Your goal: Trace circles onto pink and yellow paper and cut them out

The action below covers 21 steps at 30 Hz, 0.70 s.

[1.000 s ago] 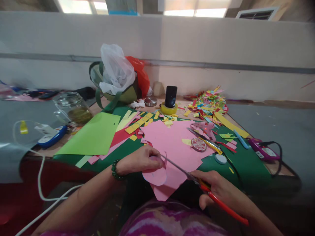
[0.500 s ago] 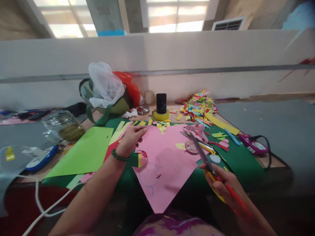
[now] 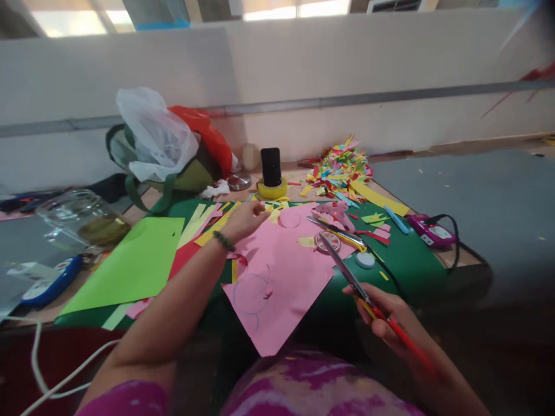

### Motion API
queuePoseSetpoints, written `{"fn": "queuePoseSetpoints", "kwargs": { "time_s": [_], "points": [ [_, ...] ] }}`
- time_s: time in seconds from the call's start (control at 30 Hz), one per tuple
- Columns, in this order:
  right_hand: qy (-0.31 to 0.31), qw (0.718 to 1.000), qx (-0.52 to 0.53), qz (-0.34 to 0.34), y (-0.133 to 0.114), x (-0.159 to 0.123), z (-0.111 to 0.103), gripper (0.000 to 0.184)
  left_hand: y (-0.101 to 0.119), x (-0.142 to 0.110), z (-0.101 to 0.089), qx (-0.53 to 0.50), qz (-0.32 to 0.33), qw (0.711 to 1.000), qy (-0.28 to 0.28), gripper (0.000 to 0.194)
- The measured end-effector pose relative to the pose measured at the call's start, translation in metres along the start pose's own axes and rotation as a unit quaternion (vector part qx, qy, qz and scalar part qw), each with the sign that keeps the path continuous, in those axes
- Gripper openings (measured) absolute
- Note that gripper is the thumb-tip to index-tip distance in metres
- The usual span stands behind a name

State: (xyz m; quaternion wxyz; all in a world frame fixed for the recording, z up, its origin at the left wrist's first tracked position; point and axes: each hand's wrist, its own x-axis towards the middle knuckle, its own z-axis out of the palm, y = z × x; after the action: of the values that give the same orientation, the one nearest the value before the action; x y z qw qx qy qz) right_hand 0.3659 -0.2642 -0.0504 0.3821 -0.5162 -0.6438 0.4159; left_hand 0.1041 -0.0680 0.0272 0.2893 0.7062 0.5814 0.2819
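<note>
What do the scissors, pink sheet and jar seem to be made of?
Scissors: blades probably metal, grey with dull sheen; red-and-yellow handles likely plastic, brightly coloured.
Pink sheet: matte paper or card, with thin cut edges.
Jar: glossy, see-through; glass or clear plastic.

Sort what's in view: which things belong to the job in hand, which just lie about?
Likely in the job:
scissors, in the right hand
pink sheet
round pink piece on it

Likely just lying about:
glass jug
green bag
white plastic bag

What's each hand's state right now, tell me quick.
Left hand: fingers loosely curled near the yellow paper scraps; whether it holds anything cannot be told.
Right hand: closed, holding the scissors.
</note>
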Motion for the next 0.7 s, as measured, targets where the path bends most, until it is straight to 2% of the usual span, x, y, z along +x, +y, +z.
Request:
{"fn": "queuePoseSetpoints", "kwargs": {
  "time_s": [0.07,0.13,0.2,0.27,0.37,0.43,0.47,0.53,0.6,0.63,0.67,0.7],
  "points": [
    [-0.008,1.0,0.02,0.012,0.011,-0.005,-0.001,0.093,-0.006,-0.035,-0.022,0.053,0.006,0.999,0.0,0.035],
    [-0.011,0.999,0.038,0.017,0.022,-0.008,-0.001,0.094,-0.017,-0.074,-0.034,0.176,0.021,0.984,0.013,0.043],
    [-0.03,0.998,0.061,0.019,0.029,-0.009,0.0,0.092,-0.031,-0.107,-0.031,0.203,-0.035,0.978,0.032,0.041],
    [-0.052,0.995,0.085,0.024,0.03,-0.007,0.001,0.088,-0.046,-0.128,-0.021,0.175,-0.079,0.981,0.023,0.037],
    [-0.058,0.995,0.077,0.041,0.022,-0.003,0.003,0.079,-0.062,-0.141,-0.008,0.063,-0.102,0.993,0.01,0.034],
    [-0.049,0.996,0.057,0.049,0.016,-0.001,0.005,0.077,-0.065,-0.145,-0.008,-0.064,-0.14,0.988,-0.002,0.039],
    [-0.044,0.996,0.055,0.049,0.014,-0.001,0.007,0.076,-0.065,-0.148,-0.009,-0.143,-0.168,0.975,-0.013,0.042],
    [-0.038,0.996,0.073,0.04,0.01,-0.002,0.01,0.076,-0.062,-0.154,-0.012,-0.309,-0.225,0.924,-0.017,0.046],
    [-0.029,0.992,0.116,0.029,0.009,-0.005,0.015,0.077,-0.057,-0.162,-0.012,-0.435,-0.255,0.863,0.023,0.044],
    [-0.02,0.99,0.141,0.022,0.008,-0.005,0.018,0.077,-0.054,-0.166,-0.009,-0.473,-0.255,0.842,0.05,0.042],
    [-0.01,0.986,0.166,0.016,0.008,-0.005,0.022,0.079,-0.051,-0.171,-0.005,-0.493,-0.244,0.832,0.07,0.04],
    [0.002,0.982,0.19,0.007,0.007,-0.004,0.025,0.08,-0.048,-0.175,0.001,-0.497,-0.221,0.835,0.086,0.036]
  ]
}}
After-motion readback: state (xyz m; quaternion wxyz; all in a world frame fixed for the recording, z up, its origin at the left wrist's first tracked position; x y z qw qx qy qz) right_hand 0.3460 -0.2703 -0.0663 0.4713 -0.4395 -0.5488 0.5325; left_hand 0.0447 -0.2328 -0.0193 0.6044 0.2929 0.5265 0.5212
